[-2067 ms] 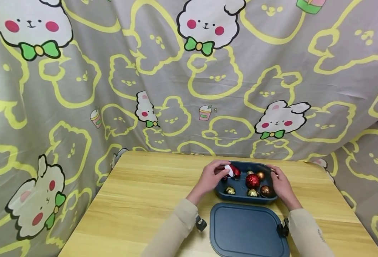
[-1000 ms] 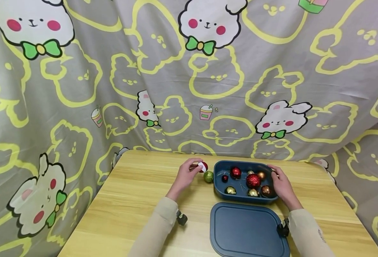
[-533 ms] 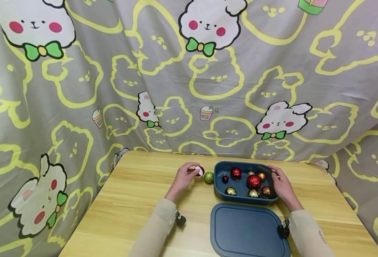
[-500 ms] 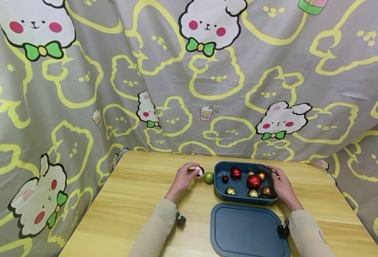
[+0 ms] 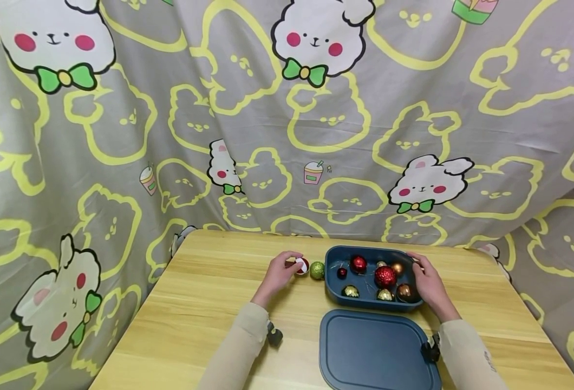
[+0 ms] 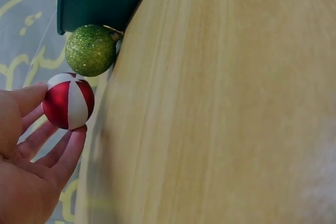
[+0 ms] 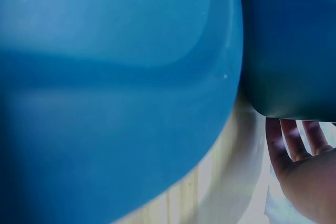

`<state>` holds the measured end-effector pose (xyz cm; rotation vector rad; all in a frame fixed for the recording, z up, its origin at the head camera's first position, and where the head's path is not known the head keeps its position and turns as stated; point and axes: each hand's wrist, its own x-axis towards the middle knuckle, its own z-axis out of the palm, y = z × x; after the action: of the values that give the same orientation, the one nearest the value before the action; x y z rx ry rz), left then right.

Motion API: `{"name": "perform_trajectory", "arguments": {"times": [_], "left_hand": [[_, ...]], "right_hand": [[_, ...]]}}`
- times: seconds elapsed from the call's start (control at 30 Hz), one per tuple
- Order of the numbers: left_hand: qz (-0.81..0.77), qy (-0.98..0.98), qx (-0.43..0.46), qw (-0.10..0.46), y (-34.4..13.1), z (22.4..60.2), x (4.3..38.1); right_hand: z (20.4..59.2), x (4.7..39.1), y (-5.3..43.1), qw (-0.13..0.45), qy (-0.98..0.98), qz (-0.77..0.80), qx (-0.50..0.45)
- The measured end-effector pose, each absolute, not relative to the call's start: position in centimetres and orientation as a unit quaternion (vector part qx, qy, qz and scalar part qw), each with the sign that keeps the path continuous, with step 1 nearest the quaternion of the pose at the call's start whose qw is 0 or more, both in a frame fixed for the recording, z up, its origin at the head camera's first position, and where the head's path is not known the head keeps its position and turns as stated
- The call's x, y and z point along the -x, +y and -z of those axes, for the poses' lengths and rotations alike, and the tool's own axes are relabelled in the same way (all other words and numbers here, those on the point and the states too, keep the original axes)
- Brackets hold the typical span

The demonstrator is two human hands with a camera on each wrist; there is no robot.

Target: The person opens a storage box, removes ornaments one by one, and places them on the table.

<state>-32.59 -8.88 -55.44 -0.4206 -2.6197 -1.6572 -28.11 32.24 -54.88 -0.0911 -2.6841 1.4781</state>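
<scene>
My left hand (image 5: 278, 273) pinches a red-and-white striped Christmas ball (image 6: 69, 101) between thumb and fingers, low at the table, left of the box. Close beside it a glittery green Christmas ball (image 5: 317, 270) rests against the box's left side. The dark blue box (image 5: 365, 305) holds several ornaments, among them a textured red ball (image 5: 385, 276), a shiny red ball (image 5: 358, 264), a brown ball (image 5: 404, 291) and gold ones. At the box's right end my right hand (image 5: 429, 283) holds the rim, and its fingers (image 7: 278, 148) lie along the outer wall.
In front of the box, a flat dark blue lid (image 5: 377, 349) lies on the wooden table (image 5: 209, 303). A grey patterned curtain (image 5: 267, 124) hangs behind the table and at both sides.
The left hand has carried the striped ball out of the box to the left, past the green ball, and lowered it toward the table. The right hand has stayed at the box.
</scene>
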Motion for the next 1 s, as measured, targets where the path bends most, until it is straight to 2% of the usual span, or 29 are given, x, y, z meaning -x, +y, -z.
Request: {"name": "perform_trajectory", "arguments": {"times": [0.63,1.0], "left_hand": [[0.525,-0.843,0.119,-0.014,-8.74,55.69,32.01],[0.523,-0.844,0.122,0.02,-8.73,55.66,32.07]], "right_hand": [[55.06,28.01,32.16,0.042,-0.875,-0.481,0.026],[55.11,28.1,32.34,0.054,-0.882,-0.469,0.015]]}}
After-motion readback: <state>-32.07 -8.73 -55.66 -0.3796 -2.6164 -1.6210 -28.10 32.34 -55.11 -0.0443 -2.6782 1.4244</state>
